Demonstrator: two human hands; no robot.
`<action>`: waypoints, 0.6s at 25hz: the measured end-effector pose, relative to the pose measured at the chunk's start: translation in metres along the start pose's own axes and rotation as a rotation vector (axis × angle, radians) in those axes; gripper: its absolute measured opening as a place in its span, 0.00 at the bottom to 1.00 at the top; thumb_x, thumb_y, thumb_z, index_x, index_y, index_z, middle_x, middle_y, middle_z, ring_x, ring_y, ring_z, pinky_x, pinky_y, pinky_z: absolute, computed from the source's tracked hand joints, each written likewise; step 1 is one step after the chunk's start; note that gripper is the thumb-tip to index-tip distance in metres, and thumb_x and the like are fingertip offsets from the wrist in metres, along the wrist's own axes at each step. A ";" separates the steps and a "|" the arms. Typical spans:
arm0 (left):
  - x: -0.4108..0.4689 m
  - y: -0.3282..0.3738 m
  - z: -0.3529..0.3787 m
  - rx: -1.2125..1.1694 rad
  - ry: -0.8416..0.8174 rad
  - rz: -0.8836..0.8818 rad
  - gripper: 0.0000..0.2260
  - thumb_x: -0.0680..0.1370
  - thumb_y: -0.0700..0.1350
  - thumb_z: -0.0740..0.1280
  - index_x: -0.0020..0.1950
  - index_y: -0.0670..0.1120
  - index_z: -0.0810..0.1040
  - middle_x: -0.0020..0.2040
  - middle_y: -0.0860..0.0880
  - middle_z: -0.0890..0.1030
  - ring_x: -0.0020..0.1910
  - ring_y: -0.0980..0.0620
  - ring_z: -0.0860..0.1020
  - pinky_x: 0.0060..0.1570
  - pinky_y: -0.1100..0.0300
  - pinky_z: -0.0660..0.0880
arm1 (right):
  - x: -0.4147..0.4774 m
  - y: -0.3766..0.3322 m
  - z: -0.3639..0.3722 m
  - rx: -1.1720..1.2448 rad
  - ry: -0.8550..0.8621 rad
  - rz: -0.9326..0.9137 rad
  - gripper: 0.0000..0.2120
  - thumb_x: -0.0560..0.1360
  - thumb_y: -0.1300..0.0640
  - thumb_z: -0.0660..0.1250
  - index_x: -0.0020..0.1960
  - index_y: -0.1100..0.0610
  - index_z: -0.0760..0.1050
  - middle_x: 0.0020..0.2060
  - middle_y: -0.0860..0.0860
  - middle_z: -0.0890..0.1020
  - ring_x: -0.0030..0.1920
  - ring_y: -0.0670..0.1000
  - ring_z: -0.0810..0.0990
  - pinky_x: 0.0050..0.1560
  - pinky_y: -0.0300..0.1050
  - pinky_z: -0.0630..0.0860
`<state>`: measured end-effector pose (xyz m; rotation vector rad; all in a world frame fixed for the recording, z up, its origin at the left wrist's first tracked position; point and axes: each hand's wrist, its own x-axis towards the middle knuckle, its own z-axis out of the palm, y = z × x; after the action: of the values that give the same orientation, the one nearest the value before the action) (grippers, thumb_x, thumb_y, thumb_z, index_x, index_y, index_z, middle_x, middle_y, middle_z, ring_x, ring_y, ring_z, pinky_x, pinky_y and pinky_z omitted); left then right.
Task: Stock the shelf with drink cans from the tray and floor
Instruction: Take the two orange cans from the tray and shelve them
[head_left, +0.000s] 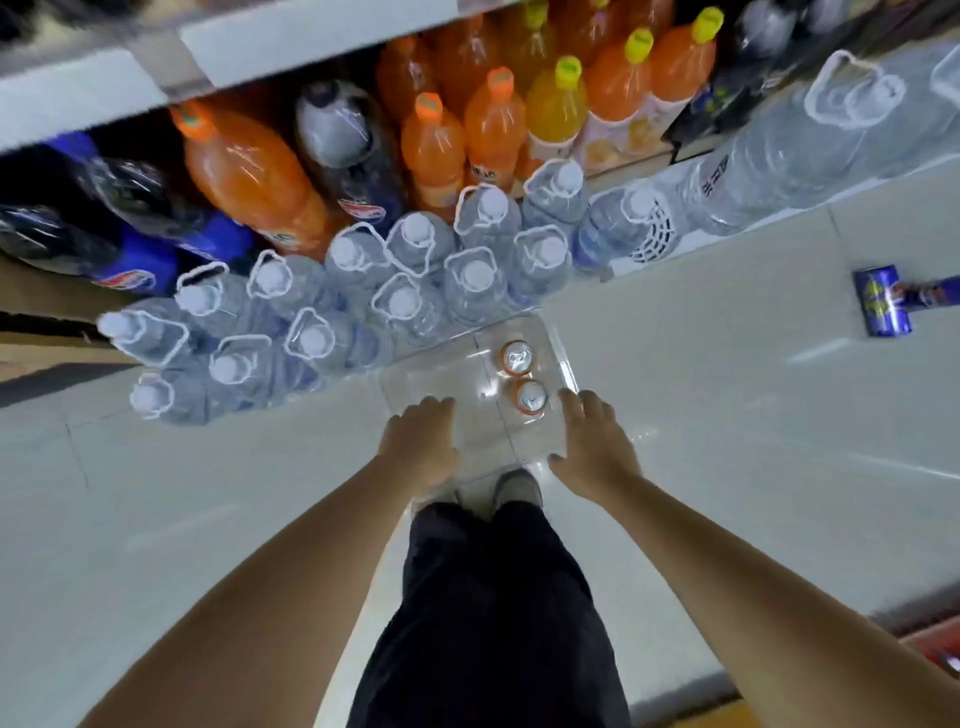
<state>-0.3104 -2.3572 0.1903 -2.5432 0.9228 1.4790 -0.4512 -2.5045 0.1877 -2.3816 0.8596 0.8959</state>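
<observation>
Left hand (422, 435) and right hand (595, 448) are held wide; the tray (441, 370) looks light, slippery; best gripped at its sides.

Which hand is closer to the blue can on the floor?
Right. The right hand is on the side of the tray facing the blue can; the left hand is across the tray.

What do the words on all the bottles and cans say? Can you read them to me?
No text reads clearly enough to quote.
Blue can on the floor: yellow lettering, blurred.
Dark cola bottle: red, white and blue logo, letters blurred.
Orange bottle: label print too small.
Large water bottle: dark print, unreadable.
Tray cans: only tops show.
</observation>
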 end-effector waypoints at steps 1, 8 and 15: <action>0.034 0.002 0.012 -0.022 0.027 0.001 0.27 0.75 0.43 0.65 0.73 0.45 0.60 0.68 0.42 0.69 0.65 0.41 0.70 0.63 0.48 0.68 | 0.024 0.003 0.024 0.079 0.013 0.018 0.37 0.70 0.56 0.72 0.72 0.55 0.55 0.69 0.56 0.64 0.66 0.59 0.67 0.59 0.52 0.72; 0.222 0.011 0.098 -0.341 0.199 0.122 0.34 0.71 0.37 0.71 0.74 0.41 0.59 0.72 0.40 0.63 0.70 0.41 0.64 0.67 0.48 0.65 | 0.160 0.034 0.160 0.582 0.120 0.256 0.50 0.63 0.66 0.75 0.75 0.53 0.49 0.70 0.57 0.64 0.70 0.59 0.64 0.63 0.52 0.70; 0.295 0.007 0.135 -0.495 0.368 0.226 0.40 0.63 0.49 0.80 0.71 0.45 0.67 0.69 0.46 0.72 0.68 0.46 0.71 0.67 0.47 0.65 | 0.202 0.041 0.209 0.716 0.434 0.203 0.32 0.65 0.66 0.74 0.65 0.58 0.65 0.58 0.57 0.75 0.58 0.58 0.74 0.57 0.54 0.76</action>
<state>-0.3115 -2.4548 -0.1192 -3.2496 1.0179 1.4711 -0.4471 -2.4890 -0.1052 -1.8762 1.3329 0.0697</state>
